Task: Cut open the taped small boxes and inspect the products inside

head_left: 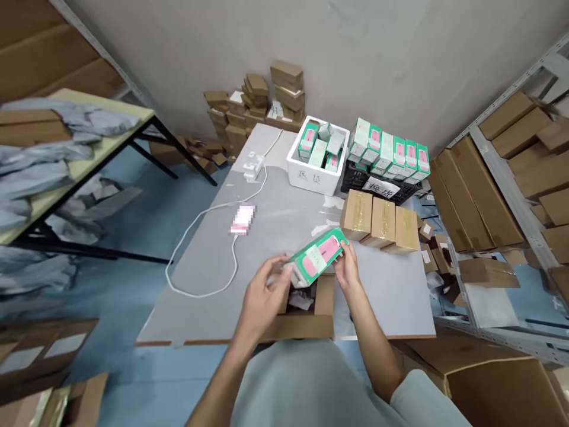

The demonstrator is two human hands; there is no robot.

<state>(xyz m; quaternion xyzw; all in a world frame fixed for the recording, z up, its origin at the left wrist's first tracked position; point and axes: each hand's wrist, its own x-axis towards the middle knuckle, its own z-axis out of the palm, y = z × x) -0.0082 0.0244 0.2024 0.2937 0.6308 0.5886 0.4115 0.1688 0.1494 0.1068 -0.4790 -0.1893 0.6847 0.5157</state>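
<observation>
Between my two hands is a green and white product box (323,255) with a pink picture and a pale label on its front. My left hand (268,289) grips its left end, thumb near the lower corner. At the opposite end, the fingers of my right hand (347,267) wrap round the edge. The box is tilted, its right end higher. Below it an open cardboard carton (325,296) sits at the table's near edge, with crumpled greyish wrapping (301,300) showing inside. Part of the carton is hidden behind the held box and my left hand.
A white foam bin (313,181) and a black crate (351,178) at the back hold similar green boxes. Taped brown cartons (383,224) stand right. A white cable (200,295) loops past the left edge from a power strip (253,165) to a blurred device (243,219).
</observation>
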